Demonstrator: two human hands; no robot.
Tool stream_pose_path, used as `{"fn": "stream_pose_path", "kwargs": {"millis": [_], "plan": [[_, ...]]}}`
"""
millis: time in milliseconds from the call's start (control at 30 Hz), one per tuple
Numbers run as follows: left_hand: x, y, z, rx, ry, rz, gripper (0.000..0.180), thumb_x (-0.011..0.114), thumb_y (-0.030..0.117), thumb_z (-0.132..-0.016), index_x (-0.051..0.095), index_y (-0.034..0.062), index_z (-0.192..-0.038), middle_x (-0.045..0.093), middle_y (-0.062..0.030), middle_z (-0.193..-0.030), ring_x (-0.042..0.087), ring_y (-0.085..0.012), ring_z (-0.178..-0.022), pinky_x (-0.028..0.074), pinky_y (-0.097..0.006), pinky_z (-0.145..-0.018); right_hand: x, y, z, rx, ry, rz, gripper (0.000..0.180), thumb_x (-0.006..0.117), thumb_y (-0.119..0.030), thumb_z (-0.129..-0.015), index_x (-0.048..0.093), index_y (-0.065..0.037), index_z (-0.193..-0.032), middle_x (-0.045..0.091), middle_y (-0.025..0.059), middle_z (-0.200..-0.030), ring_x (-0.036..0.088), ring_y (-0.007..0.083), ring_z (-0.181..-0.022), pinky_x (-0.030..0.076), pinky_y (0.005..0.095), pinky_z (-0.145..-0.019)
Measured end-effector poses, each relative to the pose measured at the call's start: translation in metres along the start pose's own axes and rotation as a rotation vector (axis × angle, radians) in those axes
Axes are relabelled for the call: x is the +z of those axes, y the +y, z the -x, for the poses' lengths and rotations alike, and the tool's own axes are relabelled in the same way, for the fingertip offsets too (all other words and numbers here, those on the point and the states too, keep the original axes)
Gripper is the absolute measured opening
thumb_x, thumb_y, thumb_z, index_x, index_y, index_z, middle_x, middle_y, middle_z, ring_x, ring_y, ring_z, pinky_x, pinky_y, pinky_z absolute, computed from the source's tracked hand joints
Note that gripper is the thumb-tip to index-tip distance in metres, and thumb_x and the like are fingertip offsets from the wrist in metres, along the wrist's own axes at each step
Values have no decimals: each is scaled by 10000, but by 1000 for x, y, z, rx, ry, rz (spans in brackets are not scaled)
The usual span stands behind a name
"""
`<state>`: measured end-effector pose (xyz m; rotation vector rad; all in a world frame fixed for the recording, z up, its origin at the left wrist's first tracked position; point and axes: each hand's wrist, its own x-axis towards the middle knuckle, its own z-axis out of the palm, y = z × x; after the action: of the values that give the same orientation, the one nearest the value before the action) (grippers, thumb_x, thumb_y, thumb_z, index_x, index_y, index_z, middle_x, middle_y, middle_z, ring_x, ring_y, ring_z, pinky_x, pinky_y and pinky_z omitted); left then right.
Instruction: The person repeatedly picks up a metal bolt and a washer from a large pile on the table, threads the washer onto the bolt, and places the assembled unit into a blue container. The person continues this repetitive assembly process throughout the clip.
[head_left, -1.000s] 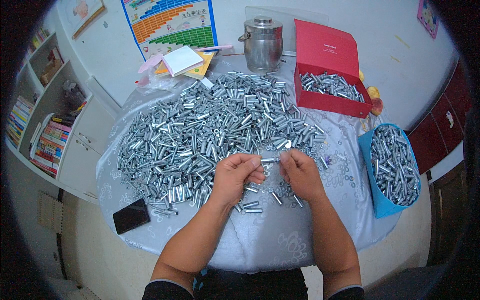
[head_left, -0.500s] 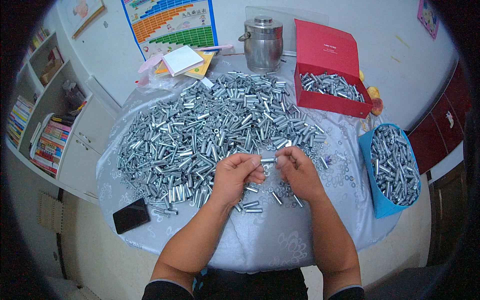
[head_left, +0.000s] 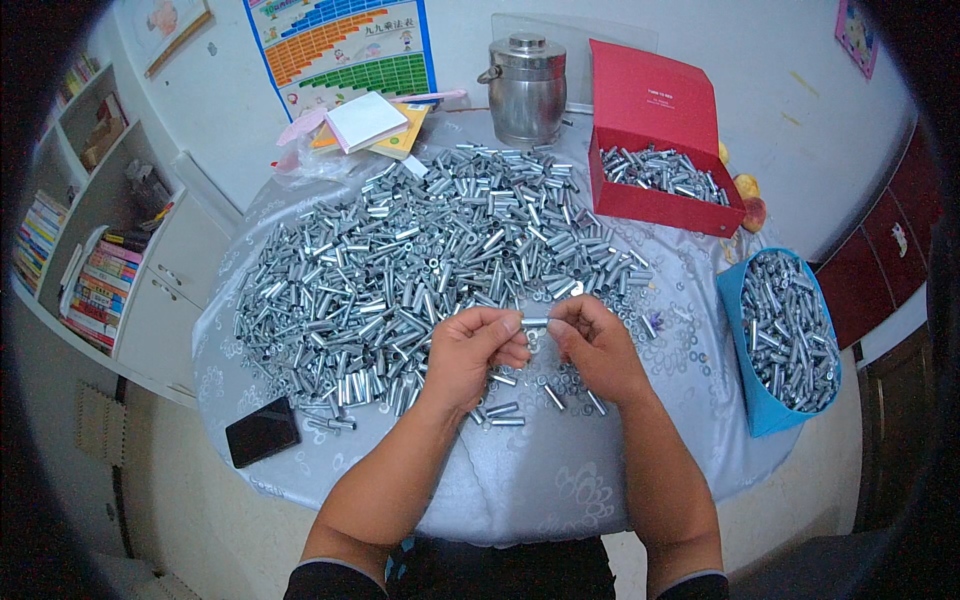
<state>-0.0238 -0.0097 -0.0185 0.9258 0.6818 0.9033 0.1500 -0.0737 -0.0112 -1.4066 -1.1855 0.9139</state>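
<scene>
Between my hands, level above the near edge of the pile, is a short shiny metal sleeve (head_left: pixel 535 322). My left hand (head_left: pixel 472 352) pinches its left end between thumb and fingers. At its other end, my right hand (head_left: pixel 598 350) has thumb and fingertips closed on it. A wide heap of silvery metal sleeves (head_left: pixel 400 270) spreads over the table beyond and to the left of my hands. Several loose sleeves (head_left: pixel 505 408) lie on the cloth just below my hands, and small washers or nuts (head_left: pixel 690 335) are scattered to the right.
A blue bin (head_left: pixel 745 350) full of metal pieces stands at the right edge. Behind it is an open red box (head_left: pixel 665 205), also filled. A steel pot (head_left: pixel 527 95) and notebooks (head_left: pixel 366 122) stand at the back. A black phone (head_left: pixel 262 432) lies near left on the silvery tablecloth (head_left: pixel 400 480).
My right fingers have come in from slightly apart and closed on the sleeve's right end. My left hand has stayed in place.
</scene>
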Motion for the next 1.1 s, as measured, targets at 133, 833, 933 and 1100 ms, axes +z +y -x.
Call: {"fn": "stream_pose_path", "kwargs": {"millis": [133, 833, 933, 1100], "plan": [[0, 0, 1, 1, -3, 3, 157, 644, 116, -887, 656, -20, -964, 675, -109, -784, 656, -170, -614, 553, -271, -554, -5, 5, -1, 50, 22, 90, 224, 543, -235, -958, 562, -38, -854, 543, 4, -699, 486, 81, -590, 408, 239, -545], [63, 11, 12, 17, -221, -121, 207, 629, 77, -886, 627, -39, -1057, 678, -132, -896, 682, -188, -757, 576, -282, -688, -43, -25, 53, -143, 183, -220, 206, 666, -36, -850, 630, 2, -1049, 649, 62, -904, 624, 119, -822, 503, 257, -730], [100, 6, 5, -156, -262, -113, 219, 623, 112, -899, 626, -47, -1050, 674, -123, -880, 679, -183, -738, 577, -280, -658, -67, -15, 79, -192, 333, -127, 233, 686, -45, -838, 641, -6, -1063, 660, 64, -943, 627, 110, -863, 493, 243, -746], [140, -21, 2, -254, -491, -112, 213, 633, 125, -896, 639, -43, -1027, 674, -113, -853, 677, -181, -719, 576, -279, -632, -107, -13, 123, -122, 466, -89, 219, 678, -60, -854, 636, -8, -1063, 664, 55, -878, 630, 111, -802, 500, 243, -714]]}}
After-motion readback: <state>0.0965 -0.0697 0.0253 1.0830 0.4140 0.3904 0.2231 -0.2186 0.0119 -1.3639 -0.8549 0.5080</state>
